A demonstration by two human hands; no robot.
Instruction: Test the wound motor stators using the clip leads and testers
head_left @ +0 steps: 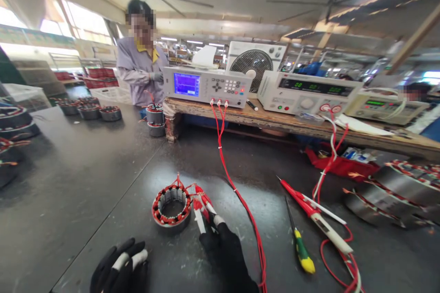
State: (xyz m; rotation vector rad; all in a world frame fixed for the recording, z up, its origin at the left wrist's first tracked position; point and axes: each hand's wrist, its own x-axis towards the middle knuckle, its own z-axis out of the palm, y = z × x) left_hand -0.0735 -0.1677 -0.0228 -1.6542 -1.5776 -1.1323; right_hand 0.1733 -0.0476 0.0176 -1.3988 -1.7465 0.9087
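A stator ring [172, 226] with red-bound windings and orange leads lies flat on the dark table, in front of me. Just to its right, my right hand [222, 249], in a black glove with white wrapping on a finger, is closed on red-and-white test clips [202, 206]. The tips of these clips are at the stator's lead wires; their exact grip on the wires is too small to tell. My left hand [120, 268], also black-gloved with white-wrapped fingers, rests low at the left, fingers loosely bent and holding nothing, apart from the stator.
Red cables [237, 190] run from a tester with a blue screen [187, 84] on a wooden shelf [302, 128]. At right lie a red-and-white probe [319, 219], a screwdriver [301, 249] and stacked stators [395, 197]. More stators [90, 111] stand at left, near a person [140, 64].
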